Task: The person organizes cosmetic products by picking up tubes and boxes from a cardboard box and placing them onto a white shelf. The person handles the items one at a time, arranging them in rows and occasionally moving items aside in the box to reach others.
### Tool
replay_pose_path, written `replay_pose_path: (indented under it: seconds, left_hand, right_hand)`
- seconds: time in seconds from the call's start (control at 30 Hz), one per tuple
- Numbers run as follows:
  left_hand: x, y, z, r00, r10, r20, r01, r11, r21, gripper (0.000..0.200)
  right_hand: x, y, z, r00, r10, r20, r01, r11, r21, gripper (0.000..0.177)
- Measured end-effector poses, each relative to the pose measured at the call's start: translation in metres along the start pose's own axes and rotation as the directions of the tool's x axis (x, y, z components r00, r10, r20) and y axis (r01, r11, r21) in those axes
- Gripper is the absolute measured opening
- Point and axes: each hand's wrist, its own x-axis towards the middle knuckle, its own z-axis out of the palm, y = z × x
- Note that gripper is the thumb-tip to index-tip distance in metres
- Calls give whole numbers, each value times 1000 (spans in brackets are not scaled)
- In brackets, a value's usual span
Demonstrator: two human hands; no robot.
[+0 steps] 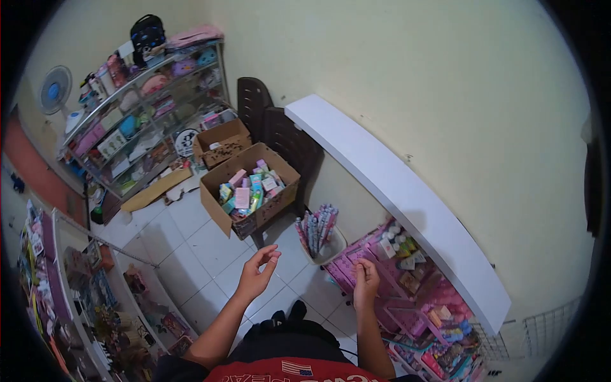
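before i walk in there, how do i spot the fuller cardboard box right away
Find the long white shelf along the bare wall, then the dark brown chairs by its far end. The fuller cardboard box shows right in front of those chairs, its flaps open. Unlike the smaller box just behind it, it is heaped with small pastel and bright-coloured packs.

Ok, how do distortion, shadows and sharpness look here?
In the head view, the lens seems to bow the white shelf and corners go black; same view, soft shadows on the tiled floor; head view again, print on the small boxes is unreadable.
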Motion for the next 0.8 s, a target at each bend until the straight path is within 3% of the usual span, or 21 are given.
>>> replay_pose_path:
  seconds: [0.17,0.37,0.57,0.8]
  left_hand:
    - [2,-2,-21,994,-3,-108,3,1000,-2,35]
    - [18,-24,-48,988,-49,-146,42,998,-53,35]
    - [69,-47,-87,982,-127,-137,112,988,-108,34]
    - [159,-76,-147,992,-128,-13,125,985,-122,33]
  right_hand:
    - [12,-2,31,982,80,173,-94,993,75,18]
    - [31,4,63,965,95,245,-108,993,40,18]
    - [56,24,109,972,107,210,-111,994,6,17]
    - [82,24,200,973,182,140,-174,982,-72,17]
